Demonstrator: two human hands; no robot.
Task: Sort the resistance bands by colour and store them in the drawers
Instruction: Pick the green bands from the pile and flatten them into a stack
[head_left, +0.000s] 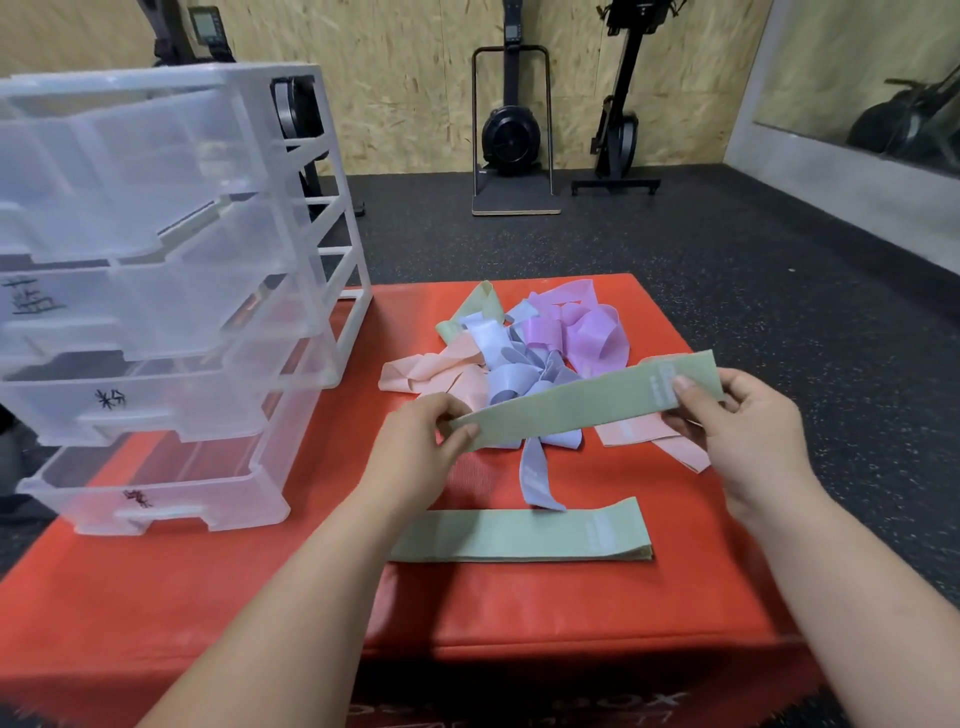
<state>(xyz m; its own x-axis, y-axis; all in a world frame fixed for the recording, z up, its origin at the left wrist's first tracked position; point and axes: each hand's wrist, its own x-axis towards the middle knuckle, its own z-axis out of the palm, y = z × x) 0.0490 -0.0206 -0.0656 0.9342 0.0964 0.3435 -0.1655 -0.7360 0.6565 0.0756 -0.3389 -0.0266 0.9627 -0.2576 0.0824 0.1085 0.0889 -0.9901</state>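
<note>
The left hand (431, 431) and right hand (727, 415) each pinch one end of a flat sage-green fabric resistance band (587, 402), held taut above the tangled heap of pink, lilac and purple bands (519, 353) on the red padded mat (519, 603). Risk: if lowered carelessly, it may land skewed off the folded green band stack (519, 535) or snag the blue loop (535, 475) beside it. The band appears smooth, with a pale printed label near the right end.

1. You have 1 drawer unit (306, 234) with 4 drawers, 3 of them hand-labelled.
2. You can count at least 3 green bands: held green band (571, 410), flat green band (519, 535), far green band (483, 301).
3. Your pink bands (447, 374), blue bands (511, 358) and purple bands (592, 332) are too tangled to count.
4. You show 2 hands: left hand (415, 447), right hand (743, 431).
</note>
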